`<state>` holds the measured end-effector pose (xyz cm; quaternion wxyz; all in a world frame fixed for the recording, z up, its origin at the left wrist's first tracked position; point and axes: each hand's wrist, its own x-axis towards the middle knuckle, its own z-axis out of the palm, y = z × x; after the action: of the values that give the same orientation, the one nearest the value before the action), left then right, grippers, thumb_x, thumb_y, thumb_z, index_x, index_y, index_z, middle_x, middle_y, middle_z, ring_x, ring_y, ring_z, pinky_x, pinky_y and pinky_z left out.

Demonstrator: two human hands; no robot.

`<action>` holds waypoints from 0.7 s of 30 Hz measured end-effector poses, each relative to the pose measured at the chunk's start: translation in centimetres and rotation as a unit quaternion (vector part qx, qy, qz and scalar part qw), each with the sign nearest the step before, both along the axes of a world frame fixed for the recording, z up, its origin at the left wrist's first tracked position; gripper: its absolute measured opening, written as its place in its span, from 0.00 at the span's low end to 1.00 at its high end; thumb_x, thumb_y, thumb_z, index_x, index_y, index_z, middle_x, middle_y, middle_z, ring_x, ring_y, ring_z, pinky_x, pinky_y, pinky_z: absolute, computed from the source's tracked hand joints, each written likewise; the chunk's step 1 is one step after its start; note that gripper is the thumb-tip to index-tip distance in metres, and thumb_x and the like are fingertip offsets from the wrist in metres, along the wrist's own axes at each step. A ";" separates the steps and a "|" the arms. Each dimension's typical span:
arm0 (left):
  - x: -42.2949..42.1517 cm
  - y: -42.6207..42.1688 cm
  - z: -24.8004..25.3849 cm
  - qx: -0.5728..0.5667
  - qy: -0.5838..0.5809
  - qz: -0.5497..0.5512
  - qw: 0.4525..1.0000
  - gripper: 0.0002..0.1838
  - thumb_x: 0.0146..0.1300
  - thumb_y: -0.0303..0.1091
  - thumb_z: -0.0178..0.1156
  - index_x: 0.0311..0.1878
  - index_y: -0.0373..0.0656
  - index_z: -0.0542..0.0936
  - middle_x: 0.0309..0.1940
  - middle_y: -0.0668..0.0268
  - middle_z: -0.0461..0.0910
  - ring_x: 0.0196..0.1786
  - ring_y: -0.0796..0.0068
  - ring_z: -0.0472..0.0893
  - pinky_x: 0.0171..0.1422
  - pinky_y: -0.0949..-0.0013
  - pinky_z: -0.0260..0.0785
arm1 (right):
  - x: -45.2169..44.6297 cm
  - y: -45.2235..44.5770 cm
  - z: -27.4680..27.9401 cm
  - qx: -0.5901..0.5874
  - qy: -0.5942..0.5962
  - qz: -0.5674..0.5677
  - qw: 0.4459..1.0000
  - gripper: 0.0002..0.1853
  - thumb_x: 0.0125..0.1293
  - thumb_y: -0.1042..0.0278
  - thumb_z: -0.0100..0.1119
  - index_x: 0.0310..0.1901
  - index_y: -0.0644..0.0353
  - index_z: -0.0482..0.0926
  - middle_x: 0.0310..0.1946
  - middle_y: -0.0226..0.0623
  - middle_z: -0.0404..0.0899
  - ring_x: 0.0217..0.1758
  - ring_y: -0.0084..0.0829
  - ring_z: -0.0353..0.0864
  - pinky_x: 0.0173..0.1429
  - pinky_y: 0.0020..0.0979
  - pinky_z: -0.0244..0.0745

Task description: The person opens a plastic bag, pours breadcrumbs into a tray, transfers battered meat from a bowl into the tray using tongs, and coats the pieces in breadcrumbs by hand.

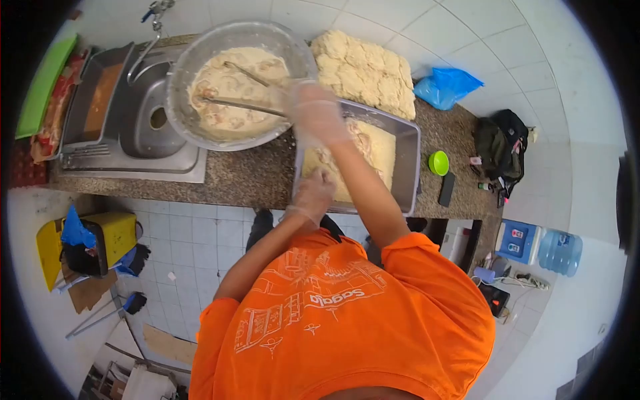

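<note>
My right hand [316, 115], in a clear plastic glove and slightly blurred, is closed around metal tongs [247, 107]. The spread arms of the tongs reach over a large round basin [175, 87], which contains pieces in thick, pale batter [243, 87]. Below it, my gloved left hand [315, 195] is closed at the near left side of a grey rectangular tub [412, 153]. Anything between its fingers is hidden. Inside the tub lie pale yellow crumbs [381, 157] and some coated pieces, partly covered by my right forearm.
Behind the tub sits a block of crumb-coated pieces [363, 70]. A blue plastic bag [448, 88], green bowl [439, 163], dark phone-like object [447, 189] and backpack [500, 150] are on the right. Left are a sink [157, 127], faucet [157, 13] and grey container [80, 123].
</note>
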<state>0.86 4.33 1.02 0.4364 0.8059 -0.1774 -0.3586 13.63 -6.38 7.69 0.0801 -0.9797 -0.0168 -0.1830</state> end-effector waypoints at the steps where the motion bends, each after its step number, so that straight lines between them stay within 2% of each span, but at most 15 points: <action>1: -0.2 -0.6 -0.9 0.026 -0.040 0.032 0.998 0.22 0.63 0.43 0.50 0.55 0.38 0.74 0.48 0.41 0.78 0.53 0.44 0.79 0.58 0.53 0.70 | -2.6 -2.9 0.8 -0.025 -0.052 0.021 0.998 0.09 0.58 0.67 0.54 0.33 0.63 0.81 0.29 0.47 0.80 0.33 0.47 0.82 0.37 0.46 0.77; 3: 0.3 -1.5 -2.9 0.056 -0.080 0.060 0.993 0.25 0.64 0.44 0.50 0.58 0.36 0.72 0.53 0.39 0.76 0.58 0.44 0.77 0.62 0.53 0.67 | -7.6 -10.0 0.4 -0.025 0.125 -0.160 0.979 0.17 0.69 0.56 0.51 0.40 0.64 0.81 0.37 0.50 0.83 0.39 0.52 0.82 0.43 0.45 0.77; 5: 1.0 -2.5 -4.7 0.138 0.094 -0.014 0.986 0.32 0.62 0.47 0.51 0.61 0.30 0.67 0.61 0.39 0.70 0.65 0.42 0.70 0.70 0.53 0.60 | -12.4 -15.6 0.0 0.063 0.196 -0.204 0.957 0.16 0.71 0.63 0.47 0.50 0.66 0.77 0.38 0.51 0.81 0.40 0.52 0.81 0.44 0.45 0.77; 6: 1.0 -3.2 -2.0 0.135 0.196 0.096 0.966 0.35 0.59 0.48 0.53 0.63 0.30 0.66 0.65 0.40 0.67 0.67 0.47 0.68 0.71 0.55 0.58 | -14.5 -18.8 -2.7 0.069 0.198 -0.205 0.956 0.16 0.71 0.63 0.47 0.50 0.66 0.77 0.38 0.51 0.81 0.40 0.52 0.81 0.44 0.45 0.77; 7: 0.8 -3.6 -0.9 0.143 0.196 0.095 0.965 0.35 0.59 0.48 0.53 0.63 0.30 0.66 0.65 0.40 0.67 0.67 0.47 0.68 0.71 0.55 0.58 | -16.6 -22.1 -6.7 -0.007 0.191 -0.145 0.971 0.17 0.72 0.65 0.45 0.55 0.66 0.74 0.38 0.52 0.81 0.41 0.52 0.81 0.45 0.45 0.77; 8: 1.0 -4.1 -0.3 0.082 0.299 0.138 0.941 0.39 0.60 0.50 0.53 0.69 0.32 0.60 0.70 0.43 0.59 0.72 0.51 0.61 0.73 0.56 0.53 | -17.6 -24.2 -9.0 -0.084 0.178 -0.083 0.977 0.19 0.72 0.67 0.43 0.59 0.67 0.71 0.38 0.52 0.81 0.42 0.51 0.81 0.46 0.46 0.77; 9: 1.4 -4.9 0.9 0.017 0.394 0.181 0.901 0.44 0.61 0.53 0.53 0.74 0.35 0.55 0.76 0.46 0.52 0.77 0.55 0.54 0.76 0.57 0.48 | -17.6 -24.7 -9.2 -0.077 0.175 -0.082 0.978 0.19 0.72 0.67 0.43 0.59 0.67 0.71 0.38 0.52 0.81 0.42 0.51 0.81 0.46 0.46 0.77; 10: 0.9 -6.0 2.3 0.072 0.393 0.244 0.884 0.35 0.61 0.49 0.51 0.66 0.35 0.66 0.69 0.47 0.63 0.69 0.56 0.64 0.69 0.58 0.56 | -17.7 -24.8 -9.8 -0.071 0.199 -0.093 0.973 0.20 0.72 0.67 0.42 0.61 0.68 0.68 0.39 0.52 0.80 0.44 0.51 0.81 0.48 0.47 0.76; 14: -0.4 -8.8 -6.0 0.194 0.378 0.255 0.869 0.34 0.63 0.52 0.48 0.66 0.38 0.66 0.69 0.48 0.62 0.70 0.57 0.63 0.70 0.58 0.55 | -18.5 -24.6 -13.8 -0.048 0.226 -0.079 0.970 0.23 0.69 0.69 0.43 0.64 0.67 0.66 0.43 0.52 0.80 0.48 0.50 0.80 0.51 0.47 0.75; 15: -0.7 -9.3 -7.2 0.075 0.466 0.278 0.837 0.33 0.65 0.52 0.45 0.67 0.39 0.66 0.68 0.48 0.64 0.69 0.57 0.66 0.70 0.57 0.57 | -19.0 -24.9 -15.1 -0.066 0.236 -0.074 0.967 0.23 0.69 0.68 0.43 0.64 0.65 0.67 0.43 0.52 0.80 0.48 0.50 0.80 0.51 0.47 0.75; 16: -1.3 -9.7 -8.3 -0.046 0.543 0.297 0.784 0.32 0.67 0.53 0.42 0.67 0.40 0.66 0.67 0.48 0.66 0.68 0.57 0.68 0.70 0.56 0.59 | -19.2 -25.8 -16.3 -0.014 0.321 -0.022 0.947 0.22 0.66 0.62 0.45 0.57 0.63 0.76 0.46 0.51 0.81 0.53 0.50 0.79 0.61 0.52 0.67; 17: -1.8 -10.3 -7.6 -0.041 0.543 0.301 0.782 0.32 0.67 0.53 0.42 0.67 0.40 0.66 0.67 0.48 0.66 0.68 0.57 0.68 0.70 0.56 0.59 | -19.6 -25.5 -16.3 -0.008 0.324 -0.018 0.946 0.22 0.66 0.62 0.45 0.57 0.63 0.76 0.46 0.51 0.81 0.53 0.50 0.79 0.61 0.52 0.67; 19: -2.6 -12.1 -3.8 -0.147 0.542 0.301 0.771 0.30 0.66 0.43 0.38 0.70 0.39 0.62 0.63 0.49 0.70 0.63 0.53 0.75 0.65 0.49 0.69 | -19.9 -24.0 -15.6 0.123 0.336 -0.086 0.930 0.21 0.68 0.56 0.45 0.50 0.63 0.79 0.51 0.53 0.79 0.57 0.52 0.77 0.64 0.47 0.66; 20: -2.9 -12.7 -2.7 -0.145 0.541 0.305 0.770 0.30 0.66 0.43 0.38 0.70 0.39 0.62 0.63 0.49 0.70 0.63 0.53 0.75 0.65 0.49 0.69 | -20.0 -24.0 -15.8 0.125 0.338 -0.083 0.929 0.21 0.68 0.56 0.45 0.50 0.63 0.79 0.51 0.53 0.79 0.57 0.52 0.77 0.64 0.47 0.66; 21: -3.3 -13.1 -1.8 -0.172 0.532 0.313 0.768 0.29 0.66 0.43 0.38 0.68 0.39 0.63 0.63 0.49 0.71 0.63 0.53 0.74 0.66 0.50 0.69 | -20.1 -24.0 -16.1 0.264 0.320 -0.143 0.899 0.22 0.70 0.53 0.46 0.50 0.65 0.78 0.49 0.54 0.79 0.54 0.51 0.77 0.60 0.45 0.67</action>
<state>-2.44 -8.73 -0.76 0.6802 0.4088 0.2865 -0.5367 -6.48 -30.40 -8.39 0.3098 -0.9203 0.1985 0.1329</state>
